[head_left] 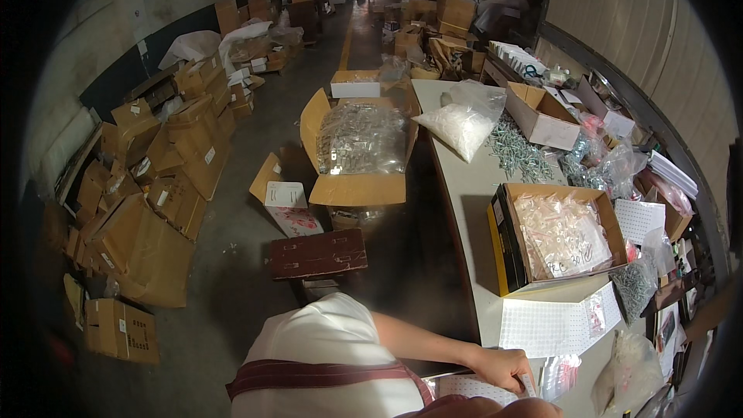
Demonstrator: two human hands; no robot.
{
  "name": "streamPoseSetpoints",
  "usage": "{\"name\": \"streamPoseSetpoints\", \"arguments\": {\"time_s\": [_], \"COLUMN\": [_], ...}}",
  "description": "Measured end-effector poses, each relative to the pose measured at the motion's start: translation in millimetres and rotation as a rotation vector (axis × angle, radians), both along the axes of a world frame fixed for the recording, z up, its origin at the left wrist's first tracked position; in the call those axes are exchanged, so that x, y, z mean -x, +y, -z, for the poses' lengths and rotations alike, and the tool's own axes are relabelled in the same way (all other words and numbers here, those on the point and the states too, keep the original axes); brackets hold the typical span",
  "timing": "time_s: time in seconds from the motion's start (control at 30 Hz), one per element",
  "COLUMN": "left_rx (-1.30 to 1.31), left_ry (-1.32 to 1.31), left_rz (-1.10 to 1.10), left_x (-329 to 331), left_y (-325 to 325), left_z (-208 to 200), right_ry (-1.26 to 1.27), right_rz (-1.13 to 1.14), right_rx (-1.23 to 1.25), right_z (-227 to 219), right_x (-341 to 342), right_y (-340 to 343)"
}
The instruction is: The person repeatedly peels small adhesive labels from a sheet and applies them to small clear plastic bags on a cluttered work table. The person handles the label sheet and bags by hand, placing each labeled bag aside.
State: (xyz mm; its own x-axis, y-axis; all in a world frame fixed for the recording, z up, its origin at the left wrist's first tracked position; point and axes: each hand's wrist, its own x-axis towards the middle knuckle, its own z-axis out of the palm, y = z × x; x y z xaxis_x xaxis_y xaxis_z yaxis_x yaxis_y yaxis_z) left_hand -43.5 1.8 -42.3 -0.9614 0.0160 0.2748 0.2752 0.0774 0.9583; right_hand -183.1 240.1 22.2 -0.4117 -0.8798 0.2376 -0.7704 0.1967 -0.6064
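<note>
Head view: white strip, crowded table

Near: right hand, cut off, cannot tell grip. Beyond: curled left hand, apparently pinching white strip beside dotted sheet; could slip if held loosely. Far, at left table edge: clear bag, liable to fall if nudged.

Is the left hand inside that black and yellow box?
No, the left hand is apart from the box, with a white dotted sheet lying between them.
</note>
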Motion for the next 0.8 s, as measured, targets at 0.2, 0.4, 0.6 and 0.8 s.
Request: {"name": "streamPoseSetpoints", "arguments": {"time_s": [0.2, 0.4, 0.6, 0.8], "left_rx": [-0.021, -0.003, -0.024, 0.009], "left_ry": [0.025, 0.036, 0.014, 0.121], "left_rz": [-0.032, -0.053, -0.039, -0.054], "left_x": [0.4, -0.6, -8.1, -3.1], "left_y": [1.5, 3.2, 2.7, -4.4], "left_z": [-0.9, 1.5, -7.4, 8.7], "right_ry": [-0.015, -0.149, -0.118, 0.036], "right_rz": [-0.058, 0.19, 0.171, 0.213], "right_rx": [-0.05, 0.016, -0.093, -0.158], "right_z": [4.8, -8.3, 2.0, 33.2], "right_x": [11.4, -8.4, 8.3, 5.7], "right_y": [2.2, -2.5, 4.8, 15.1]}}
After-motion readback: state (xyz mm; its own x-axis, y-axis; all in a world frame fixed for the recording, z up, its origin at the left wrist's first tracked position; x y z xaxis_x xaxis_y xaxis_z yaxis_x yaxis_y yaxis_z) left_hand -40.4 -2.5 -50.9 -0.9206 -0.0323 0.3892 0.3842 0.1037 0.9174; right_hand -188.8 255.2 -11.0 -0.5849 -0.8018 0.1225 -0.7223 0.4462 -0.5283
